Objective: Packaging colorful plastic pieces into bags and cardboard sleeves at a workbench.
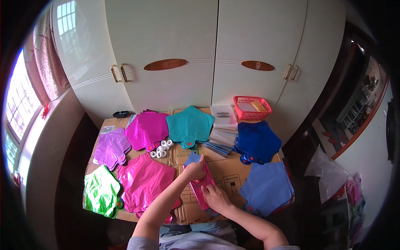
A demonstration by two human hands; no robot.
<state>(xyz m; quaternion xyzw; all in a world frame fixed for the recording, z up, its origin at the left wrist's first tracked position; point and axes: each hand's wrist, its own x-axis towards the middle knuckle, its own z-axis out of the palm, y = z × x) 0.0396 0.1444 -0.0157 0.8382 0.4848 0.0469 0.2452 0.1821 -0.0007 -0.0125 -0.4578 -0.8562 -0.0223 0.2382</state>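
My left hand [195,171] is closed at the upper part of a narrow folded pink foil balloon [200,196], one finger reaching along its top edge. My right hand [215,198] bends over its lower right side, thumb on the foil and the other fingers partly hidden. A blue piece [192,158] shows beyond the pink strip's upper end. Just left lies a large flat stack of pink foil balloons [146,179], partly behind my left forearm. To the right rests a slate-blue stack [268,187] with a red dot on its tab.
Other flat foil stacks lie around the cardboard [225,166]: green [101,189], lilac [111,146], magenta [146,129], teal [191,126] and dark blue [258,141]. White rolls [161,148], thin packets [221,141], a clear tray [223,116] and a red basket [252,108] stand farther back, before cupboards.
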